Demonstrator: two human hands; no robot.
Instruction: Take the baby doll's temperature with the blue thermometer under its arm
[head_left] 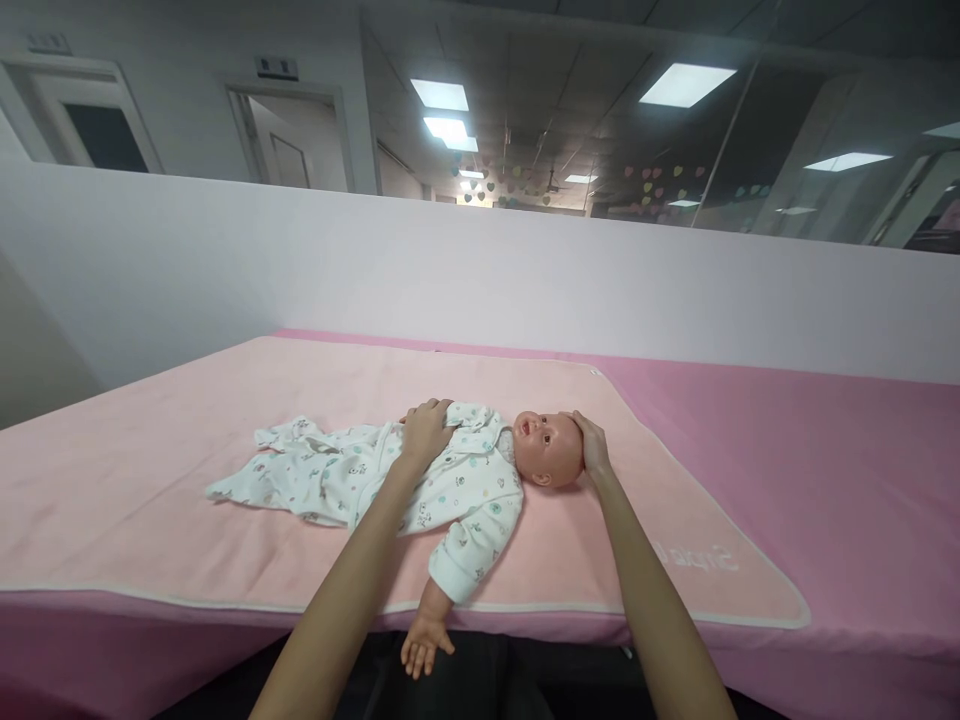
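Evidently a baby doll (457, 475), on its back across a peach mat (165, 450) with a pale bound edge; head to the right, feet to the left, face up and a little tilted. Mat lies over a pink table cover (825, 480); white half wall (450, 270) behind.

Left hand (429, 430) rests palm down over the doll's middle, fingers close together and bent toward the far side. Whether they pinch any cloth: cannot tell, the underside is hidden. Right hand (591, 445) cups the crown of the doll's head (547, 455), palm against it, fingers curved around without clenching.

Near arm of the doll trails over the mat's front edge, its bare hand (426, 640) past the border.

Handling, by judgement: head and hand look like smooth, firm vinyl, likely slippish under dry fingers. Printed white outfit (480, 485) looks soft and loose, so a grip on sleeve or trouser leg would probably slide. Weight uncertain; limbs may flop. Best hold, I reckon: one palm beneath head and neck, the other under the hips.
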